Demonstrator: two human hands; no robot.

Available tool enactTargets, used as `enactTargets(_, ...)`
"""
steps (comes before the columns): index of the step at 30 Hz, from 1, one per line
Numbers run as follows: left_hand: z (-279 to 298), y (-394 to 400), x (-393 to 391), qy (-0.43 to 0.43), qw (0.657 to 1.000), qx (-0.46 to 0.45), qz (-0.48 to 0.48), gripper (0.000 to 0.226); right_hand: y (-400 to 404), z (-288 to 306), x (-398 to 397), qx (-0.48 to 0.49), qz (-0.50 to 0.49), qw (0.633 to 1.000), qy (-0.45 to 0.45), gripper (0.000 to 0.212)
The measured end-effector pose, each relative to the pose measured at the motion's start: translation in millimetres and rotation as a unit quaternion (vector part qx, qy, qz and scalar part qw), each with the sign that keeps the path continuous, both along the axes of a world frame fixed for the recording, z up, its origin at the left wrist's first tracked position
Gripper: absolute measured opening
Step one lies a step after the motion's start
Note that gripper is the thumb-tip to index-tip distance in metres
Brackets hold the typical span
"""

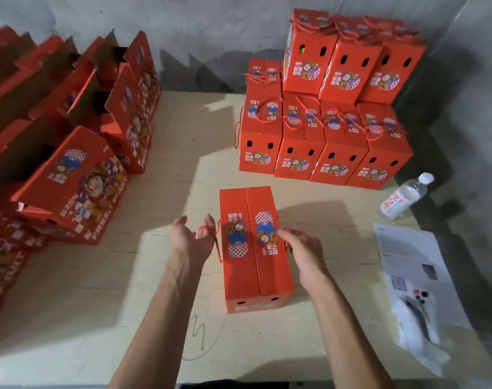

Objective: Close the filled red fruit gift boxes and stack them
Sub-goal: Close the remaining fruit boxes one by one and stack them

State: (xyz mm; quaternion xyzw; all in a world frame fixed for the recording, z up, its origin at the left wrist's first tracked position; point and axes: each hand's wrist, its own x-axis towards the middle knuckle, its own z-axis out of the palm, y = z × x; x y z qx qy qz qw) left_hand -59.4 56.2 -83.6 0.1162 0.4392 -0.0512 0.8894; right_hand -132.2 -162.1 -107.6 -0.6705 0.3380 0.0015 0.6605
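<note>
A red fruit gift box [253, 265] lies in front of me on the wooden table, its two top flaps folded shut along a middle seam. My left hand [193, 238] is at the box's left side, palm up, with the red rope handle [215, 240] looped over its fingers. My right hand [302, 247] pinches the red rope on the box's right side. A stack of closed red boxes [323, 130] stands at the back right, two layers high. Several open red boxes [79, 153] stand in rows on the left.
A plastic water bottle [406, 196] lies at the right by the grey wall. White printed sheets [410, 276] in a clear sleeve lie at the table's right edge. The bare wooden table [183, 141] stretches between the left boxes and the stack.
</note>
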Motion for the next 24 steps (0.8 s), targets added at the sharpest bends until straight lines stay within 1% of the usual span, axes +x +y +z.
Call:
enactTargets(2,30.4,-3.3,1.0,-0.064,0.997,0.032,-0.023,0.044,7.2,17.2,11.0,-0.032,0.012,0.998,-0.047,0.022)
enactTargets(3,45.6,-5.7,-0.5,-0.115,0.988,0.086,-0.058,0.029,16.3,28.2,15.3,-0.031,0.040,0.996,-0.077,0.028)
enactTargets(4,61.0,-8.0,-3.9,-0.175,0.960,0.192,-0.105,0.020,27.9,38.3,19.0,-0.025,0.084,0.991,-0.105,0.033)
enactTargets(5,74.5,-8.9,-9.0,-0.232,0.890,0.356,-0.166,0.020,41.8,46.2,21.6,-0.026,0.139,0.982,-0.129,0.036)
enactTargets(6,82.6,-8.2,-14.3,-0.283,0.766,0.532,-0.224,0.023,56.7,51.5,22.7,-0.035,0.197,0.969,-0.147,0.036)
enactTargets(7,87.4,-5.6,-19.2,-0.311,0.599,0.687,-0.269,0.024,71.3,55.2,23.0,-0.049,0.245,0.956,-0.152,0.036)
enactTargets(8,89.4,-2.4,-21.8,-0.323,0.447,0.781,-0.292,0.024,83.0,56.9,23.0,-0.066,0.285,0.945,-0.148,0.038)
enactTargets(9,91.0,0.6,-23.0,-0.331,0.362,0.821,-0.292,0.024,92.1,56.4,21.9,-0.077,0.317,0.934,-0.143,0.044)
enactTargets(10,93.1,2.6,-24.1,-0.352,0.355,0.818,-0.284,0.024,98.8,53.8,21.1,-0.077,0.341,0.926,-0.142,0.048)
enactTargets(12,91.7,4.0,-25.7,-0.394,0.422,0.769,-0.275,0.026,105.6,51.2,22.9,-0.052,0.346,0.926,-0.145,0.048)
enactTargets(13,89.4,4.8,-26.4,-0.396,0.429,0.765,-0.272,0.026,105.9,53.6,26.0,-0.038,0.320,0.935,-0.145,0.045)
enactTargets(15,78.3,10.0,-27.2,-0.373,0.423,0.781,-0.269,0.027,100.0,63.7,39.0,-0.024,0.246,0.960,-0.133,0.042)
enactTargets(16,70.2,14.2,-28.2,-0.361,0.436,0.779,-0.269,0.029,94.6,70.8,47.4,-0.009,0.216,0.968,-0.127,0.042)
enactTargets(18,53.7,23.5,-34.4,-0.355,0.487,0.742,-0.292,0.043,81.6,86.0,65.4,-0.003,0.191,0.974,-0.126,0.040)
enactTargets(19,45.6,27.3,-38.0,-0.359,0.505,0.719,-0.315,0.053,76.3,92.9,73.2,-0.005,0.187,0.974,-0.131,0.039)
enactTargets(20,37.5,30.6,-41.4,-0.365,0.507,0.703,-0.339,0.063,72.3,98.8,80.0,0.004,0.184,0.973,-0.136,0.037)
enactTargets(22,24.2,36.1,-47.2,-0.368,0.483,0.698,-0.378,0.086,68.7,111.2,93.3,0.032,0.180,0.972,-0.149,0.033)
enactTargets(24,18.5,38.4,-49.1,-0.375,0.462,0.703,-0.389,0.107,67.5,131.0,106.7,0.042,0.179,0.967,-0.178,0.032)
